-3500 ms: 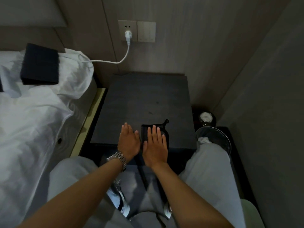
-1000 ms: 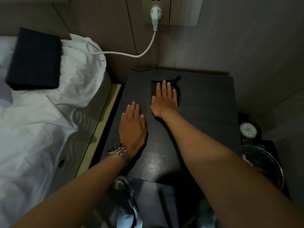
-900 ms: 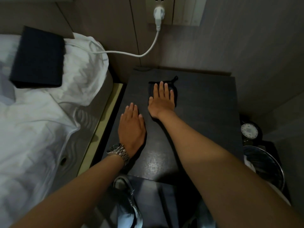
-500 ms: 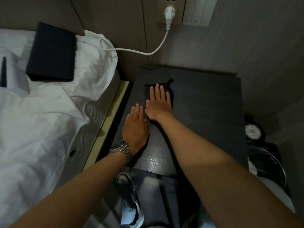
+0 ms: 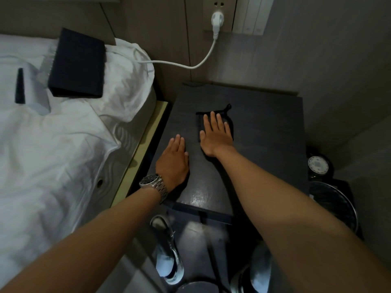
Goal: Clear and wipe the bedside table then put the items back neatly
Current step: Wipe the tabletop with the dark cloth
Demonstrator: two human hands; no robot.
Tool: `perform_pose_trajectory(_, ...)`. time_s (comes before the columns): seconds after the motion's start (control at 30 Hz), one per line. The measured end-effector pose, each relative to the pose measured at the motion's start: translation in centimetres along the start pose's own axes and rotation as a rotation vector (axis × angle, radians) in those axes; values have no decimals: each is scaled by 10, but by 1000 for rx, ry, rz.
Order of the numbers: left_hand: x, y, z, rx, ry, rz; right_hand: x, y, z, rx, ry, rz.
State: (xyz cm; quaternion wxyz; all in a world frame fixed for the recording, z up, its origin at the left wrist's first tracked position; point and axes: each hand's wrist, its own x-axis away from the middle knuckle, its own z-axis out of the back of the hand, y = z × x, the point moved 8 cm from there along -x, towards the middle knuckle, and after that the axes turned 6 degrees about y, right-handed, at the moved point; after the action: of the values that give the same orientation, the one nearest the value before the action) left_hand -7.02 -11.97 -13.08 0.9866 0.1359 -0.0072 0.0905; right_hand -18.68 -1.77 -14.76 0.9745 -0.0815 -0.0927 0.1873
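A dim bedroom corner: the dark bench (image 5: 264, 132) fills the middle of the frame, with the white bed (image 5: 53, 155) at left and a plug (image 5: 217, 20) in the wall socket at top. The right hand (image 5: 215, 136) lies flat on a dark cloth (image 5: 229, 123) in the upper middle of the bench, fingers (image 5: 212, 121) straight and close together, pressing it down. Half a second ago the cloth sat nearer the bench's left edge; a few seconds back it was at the near edge, so the wipe has run up the top and is now sweeping rightward (the right half looks not yet covered, though the dark surface hides streaks). The left hand (image 5: 173, 161) rests flat on the near left of the bench, fingers straight and together, as before, bracing. Nothing but cloth and hands is on the bench. A dark box (image 5: 77, 64) and a slim dark item (image 5: 20, 85) lie on the bed at upper left, probably the cleared things, to go back once wiping ends
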Motion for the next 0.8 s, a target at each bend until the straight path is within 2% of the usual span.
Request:
perform_pose_trajectory(0.4,14,6,-5,-76,-113,25,54,38,-5,-22,47,-111)
perform_pose_trajectory(0.57,20,3,-5,-38,-164,27,81,35,-9,-28,47,-127)
perform_pose_trajectory(0.8,38,2,-10,-21,-157,2,111,15,-19,-37,32,-131)
